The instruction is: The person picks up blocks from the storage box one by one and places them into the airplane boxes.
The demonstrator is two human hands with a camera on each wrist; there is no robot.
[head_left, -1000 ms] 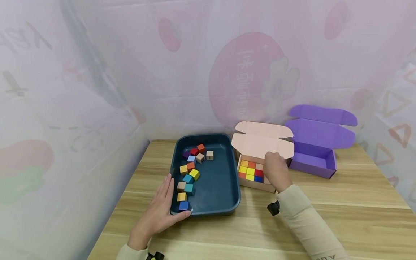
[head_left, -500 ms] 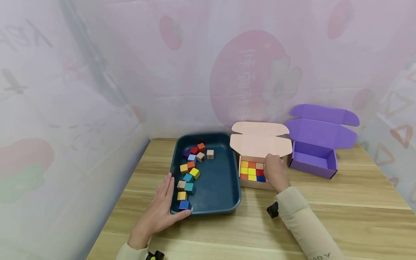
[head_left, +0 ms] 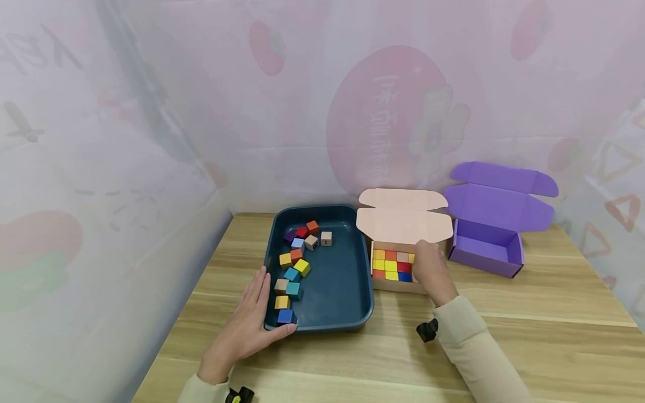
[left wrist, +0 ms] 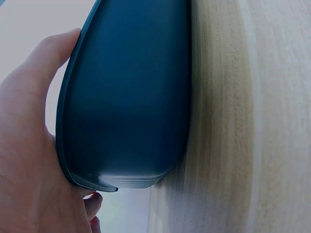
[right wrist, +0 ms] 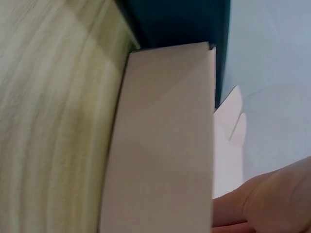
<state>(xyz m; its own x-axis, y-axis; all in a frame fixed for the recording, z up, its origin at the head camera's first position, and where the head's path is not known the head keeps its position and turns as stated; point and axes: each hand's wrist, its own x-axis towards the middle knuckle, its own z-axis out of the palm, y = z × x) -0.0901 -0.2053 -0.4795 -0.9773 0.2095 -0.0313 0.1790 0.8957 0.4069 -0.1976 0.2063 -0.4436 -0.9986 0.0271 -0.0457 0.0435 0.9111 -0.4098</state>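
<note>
My left hand (head_left: 245, 330) rests on the near left corner of the dark blue tray (head_left: 347, 320), its fingers along the outside wall and its thumb at the front rim. In the left wrist view the thumb (left wrist: 53, 51) touches the rim. Several coloured wooden cubes lie along the tray's left side, among them a blue cube (head_left: 286, 316) and a yellow cube (head_left: 302, 267). My right hand (head_left: 432, 271) reaches down into the right side of a peach cardboard box (head_left: 398, 286). Its fingertips are hidden, so I cannot tell what they hold. Rows of cubes fill the box's left part, with an orange-yellow cube (head_left: 411, 258) beside the hand.
Behind the peach box stands its raised lid (head_left: 403, 224). A purple box (head_left: 484, 263) with its lid up sits to the right. Everything rests on a wooden table (head_left: 342, 369), with a printed curtain (head_left: 282, 123) behind.
My right hand has shifted slightly to the right at the peach box, and an orange-yellow cube now shows beside it. The box has shifted slightly. My left hand stays on the tray.
</note>
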